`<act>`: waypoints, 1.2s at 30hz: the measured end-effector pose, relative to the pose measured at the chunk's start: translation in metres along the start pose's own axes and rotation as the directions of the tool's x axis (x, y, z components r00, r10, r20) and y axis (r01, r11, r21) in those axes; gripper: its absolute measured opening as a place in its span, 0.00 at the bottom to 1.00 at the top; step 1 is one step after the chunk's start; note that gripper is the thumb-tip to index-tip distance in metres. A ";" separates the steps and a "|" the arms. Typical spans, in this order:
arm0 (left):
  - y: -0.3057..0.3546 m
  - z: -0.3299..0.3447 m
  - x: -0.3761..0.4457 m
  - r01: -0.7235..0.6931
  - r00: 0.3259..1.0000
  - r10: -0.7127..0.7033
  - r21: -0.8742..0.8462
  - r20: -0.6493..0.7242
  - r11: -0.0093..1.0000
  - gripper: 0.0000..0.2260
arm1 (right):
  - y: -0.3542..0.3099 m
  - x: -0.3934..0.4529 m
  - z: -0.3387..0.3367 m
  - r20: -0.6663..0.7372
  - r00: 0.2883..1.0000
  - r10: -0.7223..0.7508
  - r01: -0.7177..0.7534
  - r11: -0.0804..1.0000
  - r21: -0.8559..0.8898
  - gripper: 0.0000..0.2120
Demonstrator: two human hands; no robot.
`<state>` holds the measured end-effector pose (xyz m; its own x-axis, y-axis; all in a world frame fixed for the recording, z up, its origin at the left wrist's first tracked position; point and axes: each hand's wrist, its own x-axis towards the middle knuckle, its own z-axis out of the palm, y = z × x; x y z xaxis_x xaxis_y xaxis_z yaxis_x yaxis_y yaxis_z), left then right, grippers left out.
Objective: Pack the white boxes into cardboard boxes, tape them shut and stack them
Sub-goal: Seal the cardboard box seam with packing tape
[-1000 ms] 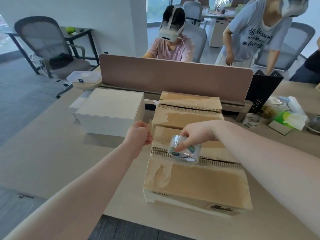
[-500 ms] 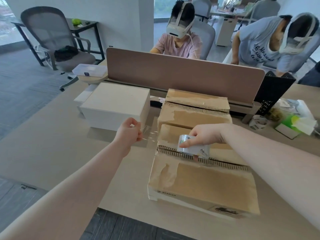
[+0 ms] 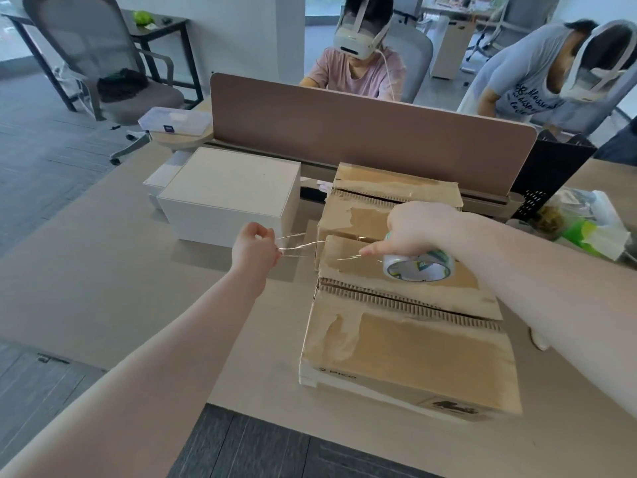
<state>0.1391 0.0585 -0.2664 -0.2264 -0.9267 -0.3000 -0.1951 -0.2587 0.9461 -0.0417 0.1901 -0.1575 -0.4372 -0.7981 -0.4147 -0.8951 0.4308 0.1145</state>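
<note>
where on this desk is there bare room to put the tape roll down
Bare desk left of the cardboard box and in front of the white box. The right side is crowded with bags.

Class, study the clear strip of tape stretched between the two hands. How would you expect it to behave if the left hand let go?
The tape strip looks thin and wrinkled, so it would probably go limp rather than hold its shape. Being adhesive, it may curl and stick to itself or to the cardboard box. It seems very light; the left hand holds it by a pinch, while the right hand steadies the tape roll.
</note>
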 end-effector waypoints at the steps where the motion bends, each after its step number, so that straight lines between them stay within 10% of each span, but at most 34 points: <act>1: 0.001 0.000 0.001 -0.003 1.000 0.003 0.014 0.014 1.000 0.09 | 0.000 0.000 0.001 0.012 1.000 0.016 -0.016 1.000 -0.016 0.36; 9: -0.045 -0.002 0.000 0.129 0.986 -0.134 0.060 0.095 0.990 0.10 | -0.010 -0.002 0.041 0.195 0.979 0.050 -0.040 0.998 -0.056 0.37; 36: -0.111 0.038 0.013 0.237 0.941 -0.269 0.168 0.206 0.957 0.06 | -0.018 0.015 0.060 0.167 0.974 0.150 -0.135 0.986 -0.099 0.31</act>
<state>0.1216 0.0855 -0.3797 -0.3573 -0.7461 -0.5619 -0.4003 -0.4212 0.8138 -0.0269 0.1951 -0.2198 -0.5458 -0.6426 -0.5378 -0.8322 0.4905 0.2585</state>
